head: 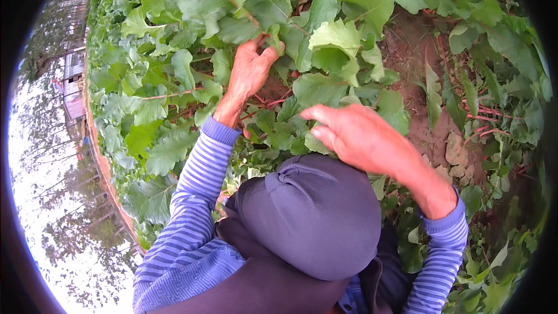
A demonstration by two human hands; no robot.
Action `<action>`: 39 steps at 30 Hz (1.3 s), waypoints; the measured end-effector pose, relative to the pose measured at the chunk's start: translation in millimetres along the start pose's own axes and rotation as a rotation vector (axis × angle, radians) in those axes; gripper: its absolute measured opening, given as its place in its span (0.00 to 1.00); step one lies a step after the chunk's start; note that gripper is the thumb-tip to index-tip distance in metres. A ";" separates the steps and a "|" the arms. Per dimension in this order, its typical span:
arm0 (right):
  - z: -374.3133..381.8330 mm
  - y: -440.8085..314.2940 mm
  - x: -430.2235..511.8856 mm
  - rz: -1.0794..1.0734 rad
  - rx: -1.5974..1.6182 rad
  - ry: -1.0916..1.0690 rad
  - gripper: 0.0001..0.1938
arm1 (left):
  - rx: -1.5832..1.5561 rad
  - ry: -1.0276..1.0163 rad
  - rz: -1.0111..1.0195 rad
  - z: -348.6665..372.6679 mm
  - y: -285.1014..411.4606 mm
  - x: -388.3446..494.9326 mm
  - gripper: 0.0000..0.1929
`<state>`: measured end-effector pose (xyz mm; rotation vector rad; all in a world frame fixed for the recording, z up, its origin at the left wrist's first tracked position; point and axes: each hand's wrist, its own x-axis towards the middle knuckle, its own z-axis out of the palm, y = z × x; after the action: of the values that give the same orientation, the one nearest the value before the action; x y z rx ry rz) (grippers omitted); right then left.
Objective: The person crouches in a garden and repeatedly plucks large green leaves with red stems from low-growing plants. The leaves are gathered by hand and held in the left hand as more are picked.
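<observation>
My left hand [250, 67] is among leafy crop plants with broad, wavy-edged leaves and reddish stalks. Its thumb and forefinger pinch a small green leaf [275, 40], and larger leaves overlap the fingertips. To the right, my right hand [359, 137] hovers over the foliage, blurred. Its forefinger and thumb point left, slightly apart, with nothing seen between them; the other fingers are hidden behind. A pale, curled leaf [335, 43] stands just above this hand. Below both hands, a rounded shape in dark cloth [322, 218] covers the lower middle; I cannot tell whether it is a cap or a knee.
Bare reddish-brown soil [412, 52] shows between plants on the right, with dry, withered leaves [455, 152] on it. Dense leaves [161, 83] fill the left side. Past the field's earthen edge [107, 170] stand trees and a small building [74, 83].
</observation>
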<state>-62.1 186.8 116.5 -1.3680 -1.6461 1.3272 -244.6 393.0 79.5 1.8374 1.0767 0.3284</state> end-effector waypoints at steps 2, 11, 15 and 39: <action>3.4 2.9 15.4 -0.095 0.107 0.120 0.17 | 0.034 -0.027 -0.170 -0.1 -6.1 1.4 0.22; -5.9 75.6 28.8 0.076 -0.723 0.537 0.10 | 0.090 0.096 -0.200 -11.7 -16.3 5.3 0.30; -3.5 78.0 17.5 0.135 -0.469 0.372 0.10 | 0.131 0.101 -0.285 -12.6 -15.4 -8.3 0.21; 22.7 122.7 87.3 0.290 -0.093 -0.061 0.25 | 0.707 -0.343 -0.117 -19.2 -41.6 -54.0 0.13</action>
<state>-65.5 258.3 -17.9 -1.6874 -1.6115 1.4822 -309.9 368.7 66.5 2.3113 1.1264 -0.4886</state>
